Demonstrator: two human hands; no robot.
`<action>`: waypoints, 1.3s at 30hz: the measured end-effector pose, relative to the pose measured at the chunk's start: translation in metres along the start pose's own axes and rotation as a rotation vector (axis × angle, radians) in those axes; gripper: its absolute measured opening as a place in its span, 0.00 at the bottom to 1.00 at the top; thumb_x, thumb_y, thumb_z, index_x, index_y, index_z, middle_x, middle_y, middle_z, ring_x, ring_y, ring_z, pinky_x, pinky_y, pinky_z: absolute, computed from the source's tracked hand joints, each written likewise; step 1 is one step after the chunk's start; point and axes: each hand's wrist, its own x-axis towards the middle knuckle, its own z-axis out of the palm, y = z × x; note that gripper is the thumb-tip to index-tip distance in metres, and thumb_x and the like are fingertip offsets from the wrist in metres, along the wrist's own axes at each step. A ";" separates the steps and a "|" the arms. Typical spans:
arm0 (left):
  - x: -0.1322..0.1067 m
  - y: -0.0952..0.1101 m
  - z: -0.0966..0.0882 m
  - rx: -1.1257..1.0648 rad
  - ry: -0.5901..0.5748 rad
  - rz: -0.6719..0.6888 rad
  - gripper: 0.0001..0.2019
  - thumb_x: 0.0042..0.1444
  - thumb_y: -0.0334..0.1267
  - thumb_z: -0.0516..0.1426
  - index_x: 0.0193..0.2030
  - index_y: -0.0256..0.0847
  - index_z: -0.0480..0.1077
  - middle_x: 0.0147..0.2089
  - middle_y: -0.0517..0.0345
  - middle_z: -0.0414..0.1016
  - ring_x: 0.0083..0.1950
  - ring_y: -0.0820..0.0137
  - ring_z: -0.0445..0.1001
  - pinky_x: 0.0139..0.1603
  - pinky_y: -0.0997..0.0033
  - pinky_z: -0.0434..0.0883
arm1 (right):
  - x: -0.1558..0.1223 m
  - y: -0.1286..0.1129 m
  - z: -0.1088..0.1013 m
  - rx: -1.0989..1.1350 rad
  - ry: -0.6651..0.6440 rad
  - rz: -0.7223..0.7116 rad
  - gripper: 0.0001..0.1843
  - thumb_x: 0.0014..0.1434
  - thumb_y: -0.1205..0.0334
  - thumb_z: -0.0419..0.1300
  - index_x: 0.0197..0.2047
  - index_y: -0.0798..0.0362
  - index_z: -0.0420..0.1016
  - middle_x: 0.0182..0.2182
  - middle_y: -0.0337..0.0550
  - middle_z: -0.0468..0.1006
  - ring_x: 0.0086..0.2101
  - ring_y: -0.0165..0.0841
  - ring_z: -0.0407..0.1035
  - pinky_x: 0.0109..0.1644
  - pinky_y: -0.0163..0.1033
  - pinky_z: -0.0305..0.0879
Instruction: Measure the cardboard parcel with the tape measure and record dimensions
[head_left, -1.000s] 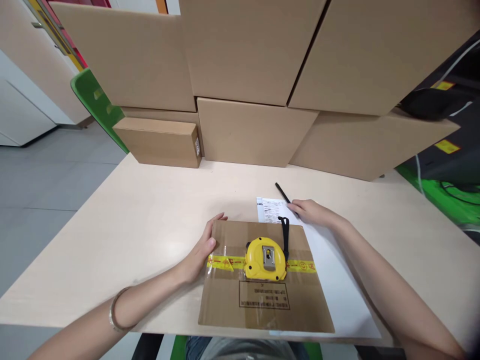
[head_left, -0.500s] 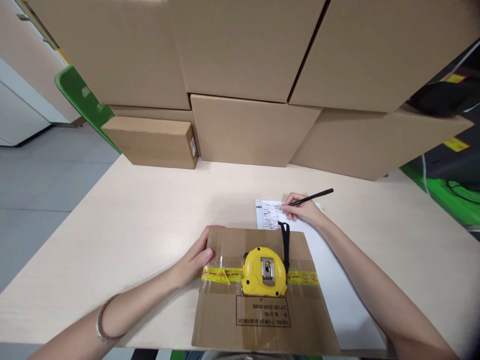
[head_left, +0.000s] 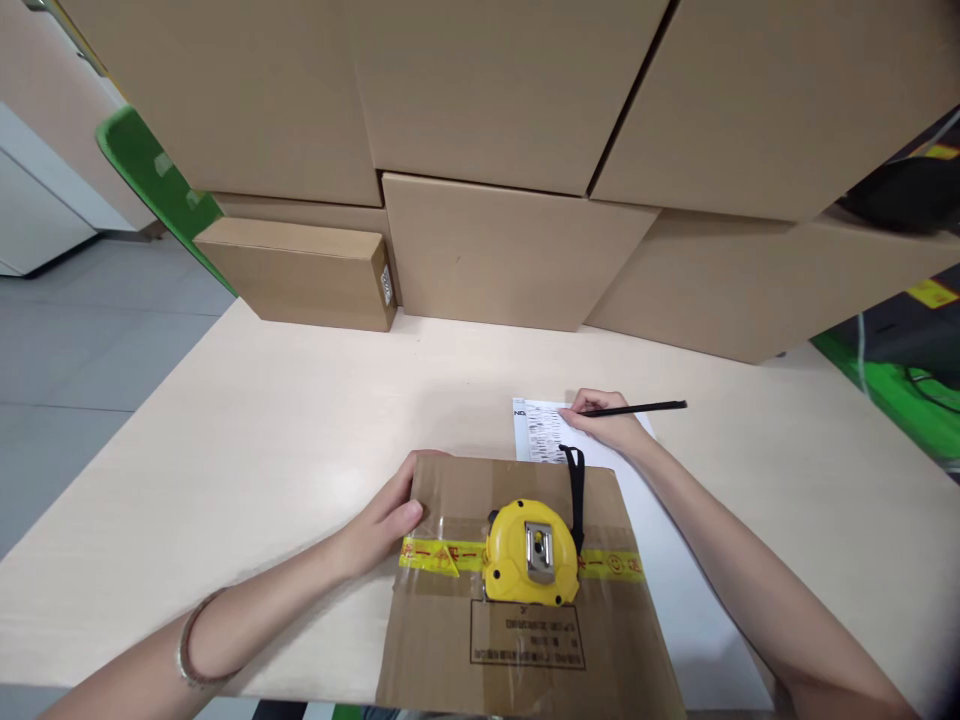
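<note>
A flat cardboard box (head_left: 525,640) sealed with yellow tape lies at the near edge of the table. On top of it sits a yellow tape measure (head_left: 531,554) with a black wrist strap. My left hand (head_left: 382,525) rests against the box's left edge, thumb on top. My right hand (head_left: 606,422) is closed on a black pen (head_left: 637,407), its tip on a printed white sheet (head_left: 541,428) that lies partly under the box's right side.
Several large cardboard boxes (head_left: 510,245) are stacked along the far side of the pale wooden table (head_left: 247,440). A smaller flat box (head_left: 300,273) lies at the back left beside a green chair back (head_left: 150,185). Grey floor shows to the left.
My right hand has picked the pen up off the table and brought its tip onto the printed sheet. My left hand has stayed on the box's left edge.
</note>
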 end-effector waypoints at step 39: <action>-0.004 0.000 0.000 0.015 0.027 0.005 0.32 0.63 0.65 0.52 0.63 0.43 0.62 0.62 0.45 0.69 0.61 0.51 0.68 0.58 0.56 0.65 | 0.003 0.003 -0.001 -0.070 -0.056 -0.069 0.28 0.50 0.41 0.69 0.19 0.49 0.59 0.18 0.33 0.59 0.23 0.28 0.51 0.27 0.37 0.48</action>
